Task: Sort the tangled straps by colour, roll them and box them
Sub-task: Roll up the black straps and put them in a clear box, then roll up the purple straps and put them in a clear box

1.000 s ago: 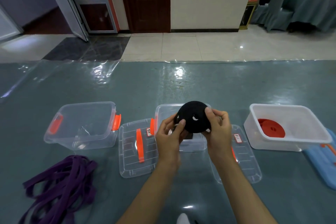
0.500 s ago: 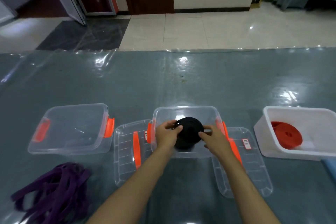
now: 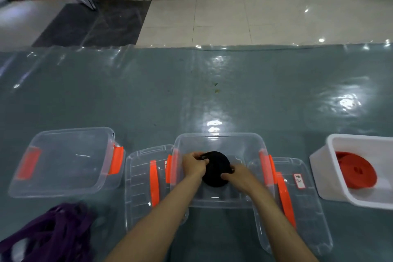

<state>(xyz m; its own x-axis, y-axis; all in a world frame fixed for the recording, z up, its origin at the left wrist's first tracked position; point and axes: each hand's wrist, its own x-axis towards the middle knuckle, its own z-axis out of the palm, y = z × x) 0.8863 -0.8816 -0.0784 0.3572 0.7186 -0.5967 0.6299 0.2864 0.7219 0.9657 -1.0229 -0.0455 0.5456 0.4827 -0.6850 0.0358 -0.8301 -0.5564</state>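
A rolled black strap [image 3: 216,169] is inside the middle clear box [image 3: 219,139], low near its floor. My left hand [image 3: 193,165] grips the roll's left edge and my right hand [image 3: 237,175] grips its right edge. A loose tangle of purple strap [image 3: 53,234] lies on the table at the lower left. A rolled red strap [image 3: 355,170] leans inside the white box [image 3: 325,168] on the right. The clear box [image 3: 63,134] on the left holds nothing that I can see.
Two clear lids with orange handles lie flat, one lid [image 3: 144,185] left of the middle box and one lid [image 3: 297,204] right of it. The grey-green table has a shiny plastic cover; its far edge [image 3: 212,47] meets a tiled floor.
Both hands have lowered the black roll from above the middle box down into it. The camera has tilted downwards and come closer to the table.
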